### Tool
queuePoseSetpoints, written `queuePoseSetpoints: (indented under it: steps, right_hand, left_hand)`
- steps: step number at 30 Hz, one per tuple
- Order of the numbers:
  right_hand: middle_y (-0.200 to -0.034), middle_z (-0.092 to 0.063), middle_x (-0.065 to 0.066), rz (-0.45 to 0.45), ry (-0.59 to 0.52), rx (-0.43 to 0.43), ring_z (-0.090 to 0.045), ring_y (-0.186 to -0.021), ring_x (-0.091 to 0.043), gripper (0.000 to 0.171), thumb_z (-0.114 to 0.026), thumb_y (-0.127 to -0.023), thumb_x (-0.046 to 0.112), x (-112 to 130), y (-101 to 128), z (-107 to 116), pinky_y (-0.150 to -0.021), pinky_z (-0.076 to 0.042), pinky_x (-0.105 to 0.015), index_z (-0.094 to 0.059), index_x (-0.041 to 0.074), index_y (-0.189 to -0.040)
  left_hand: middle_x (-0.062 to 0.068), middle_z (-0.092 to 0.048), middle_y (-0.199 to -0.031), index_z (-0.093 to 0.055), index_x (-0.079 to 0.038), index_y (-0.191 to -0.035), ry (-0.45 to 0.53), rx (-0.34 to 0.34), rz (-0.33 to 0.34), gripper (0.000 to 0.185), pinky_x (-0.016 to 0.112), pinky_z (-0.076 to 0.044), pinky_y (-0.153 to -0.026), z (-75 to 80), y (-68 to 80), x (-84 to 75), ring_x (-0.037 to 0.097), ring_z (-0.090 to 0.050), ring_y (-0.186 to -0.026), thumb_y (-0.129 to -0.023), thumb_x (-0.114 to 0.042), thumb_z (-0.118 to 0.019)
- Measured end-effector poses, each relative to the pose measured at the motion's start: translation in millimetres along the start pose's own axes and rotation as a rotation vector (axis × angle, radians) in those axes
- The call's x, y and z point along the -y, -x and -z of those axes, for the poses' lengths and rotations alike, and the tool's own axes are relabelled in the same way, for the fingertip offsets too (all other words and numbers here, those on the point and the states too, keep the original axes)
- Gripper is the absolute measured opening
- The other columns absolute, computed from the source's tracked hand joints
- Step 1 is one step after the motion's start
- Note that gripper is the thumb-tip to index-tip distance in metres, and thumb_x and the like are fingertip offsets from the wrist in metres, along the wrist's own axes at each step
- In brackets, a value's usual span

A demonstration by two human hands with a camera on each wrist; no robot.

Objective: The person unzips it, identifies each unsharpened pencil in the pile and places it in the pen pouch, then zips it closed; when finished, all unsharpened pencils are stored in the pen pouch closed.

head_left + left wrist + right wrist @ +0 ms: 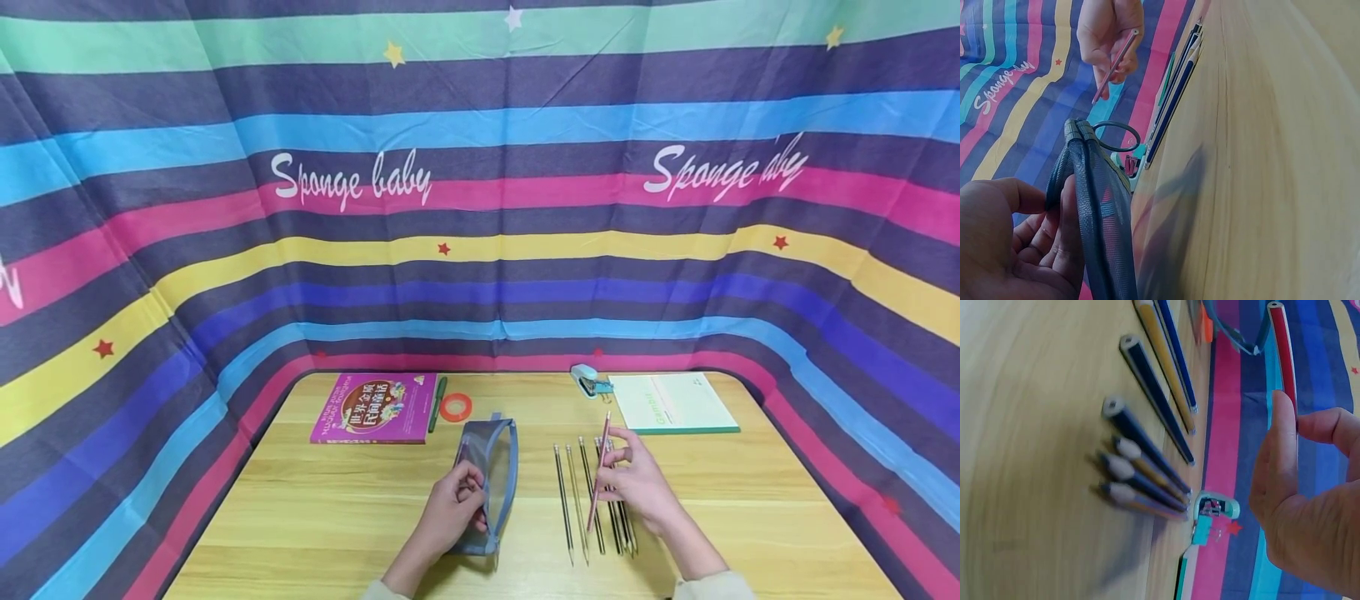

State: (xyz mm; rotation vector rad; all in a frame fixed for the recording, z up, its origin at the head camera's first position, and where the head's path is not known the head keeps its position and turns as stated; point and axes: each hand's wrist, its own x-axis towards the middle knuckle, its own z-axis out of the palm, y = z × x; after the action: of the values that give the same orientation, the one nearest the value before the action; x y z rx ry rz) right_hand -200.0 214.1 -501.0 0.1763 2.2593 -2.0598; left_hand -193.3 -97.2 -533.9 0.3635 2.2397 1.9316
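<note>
"Where's the red pencil (1284, 350)?"
"Pinched in the right hand (636, 479), above the loose pencils (577, 503), partly hiding them."
"The left hand (456, 502)?"
"Gripping the mesh pouch (1104, 231); its interior looks indistinct."

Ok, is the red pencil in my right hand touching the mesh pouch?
Apart. The head view shows tabletop and other pencils between the red pencil in the right hand and the mesh pouch.
</note>
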Motion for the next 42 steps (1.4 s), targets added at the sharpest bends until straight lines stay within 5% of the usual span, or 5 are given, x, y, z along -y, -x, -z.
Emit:
queuePoseSetpoints:
  steps: [31, 42]
  right_hand:
    - [-0.103, -0.048, -0.013, 0.042, -0.178, 0.028, -0.063, -0.071, -0.021, 0.063, -0.060, -0.083, -0.013, -5.1, -17.8, -100.0, -0.067, -0.069, -0.044, -0.033, -0.003, -0.139]
    - [-0.102, -0.049, -0.013, 0.049, -0.153, 0.112, -0.064, -0.070, -0.020, 0.051, -0.059, -0.085, -0.012, -11.0, -12.4, -116.0, -0.067, -0.069, -0.039, -0.037, -0.008, -0.130]
  left_hand:
    - [0.007, -0.059, -0.080, -0.055, 0.004, -0.103, 0.033, 0.030, -0.025, 0.011, 0.039, -0.067, -0.054, -13.8, 0.7, 6.0, 0.011, -0.063, -0.056, -0.092, 0.006, -0.056]
    - [0.010, -0.061, -0.079, -0.056, 0.003, -0.103, -0.005, 0.011, -0.038, 0.012, 0.035, -0.065, -0.051, -13.5, 1.4, 7.5, 0.009, -0.062, -0.054, -0.092, 0.005, -0.057]
